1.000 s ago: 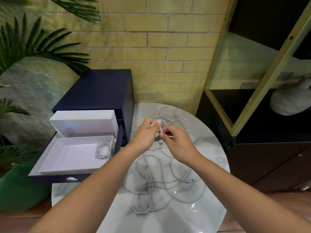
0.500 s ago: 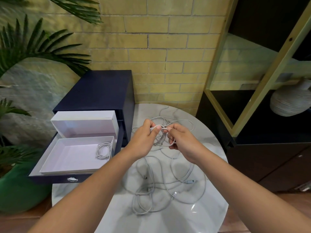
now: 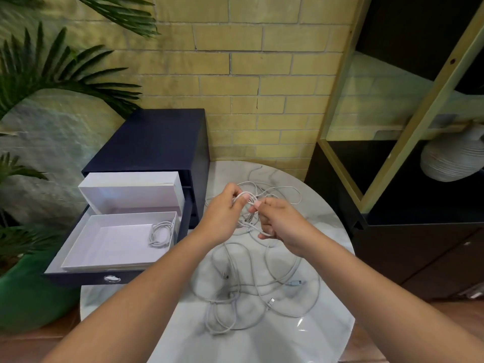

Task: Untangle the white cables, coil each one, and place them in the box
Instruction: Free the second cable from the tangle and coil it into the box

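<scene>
A tangle of white cables (image 3: 262, 286) lies spread over the round marble table (image 3: 327, 334). Above its far part, my left hand (image 3: 222, 213) pinches a small loop of one white cable (image 3: 247, 197), and my right hand (image 3: 281, 224) grips the same cable just to the right, with a strand running under its fingers. The open white box (image 3: 112, 244) sits in a pulled-out drawer at the left. One coiled white cable (image 3: 161, 233) lies in the box's right end.
The box lid (image 3: 131, 189) stands upright behind the box, on the dark blue drawer cabinet (image 3: 154, 142). A potted palm (image 3: 28, 292) is at far left. A dark shelf unit (image 3: 408, 231) with a ribbed vase (image 3: 453, 158) stands right of the table.
My hands have drawn slightly apart, the right one dropping lower with the cable. The loop between them has grown a little. The tangle on the table lies as before.
</scene>
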Demonstrator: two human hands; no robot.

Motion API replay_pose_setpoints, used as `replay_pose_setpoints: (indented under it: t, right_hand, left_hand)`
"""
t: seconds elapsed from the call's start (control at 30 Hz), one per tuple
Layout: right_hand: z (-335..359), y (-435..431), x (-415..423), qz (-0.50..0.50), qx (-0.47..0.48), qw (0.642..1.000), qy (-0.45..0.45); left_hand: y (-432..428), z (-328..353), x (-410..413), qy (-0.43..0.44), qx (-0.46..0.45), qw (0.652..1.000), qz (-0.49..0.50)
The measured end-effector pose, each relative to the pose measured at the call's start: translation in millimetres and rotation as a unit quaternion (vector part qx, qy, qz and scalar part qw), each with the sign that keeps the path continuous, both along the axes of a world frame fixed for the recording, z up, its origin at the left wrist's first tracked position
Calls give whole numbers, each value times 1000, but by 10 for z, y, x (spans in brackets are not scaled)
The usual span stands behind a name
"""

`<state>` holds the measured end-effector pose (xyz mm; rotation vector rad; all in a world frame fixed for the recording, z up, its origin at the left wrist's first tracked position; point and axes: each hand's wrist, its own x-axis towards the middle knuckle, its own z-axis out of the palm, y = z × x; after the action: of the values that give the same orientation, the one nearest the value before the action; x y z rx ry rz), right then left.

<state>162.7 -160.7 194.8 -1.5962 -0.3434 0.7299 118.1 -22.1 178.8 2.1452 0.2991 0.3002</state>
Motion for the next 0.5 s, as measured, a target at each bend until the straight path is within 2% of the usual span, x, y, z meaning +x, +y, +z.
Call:
replay_pose_setpoints:
  t: [0.1,0.2,0.37,0.5]
  right_hand:
    - [54,-57,66,16,-11,998,58]
    - [61,-102,100,50,-28,996,64]
    - [16,-59,115,34,-54,998,-22]
    - [-52,-22,113,42,-130,976,-169]
  left_hand:
    - [45,-42,-17,-19,76,997,-24]
    - [75,-73,-12,-31,81,996,-23]
    - [63,-52,28,-24,-33,999,9]
    - [39,-45,66,-1,-97,995,27]
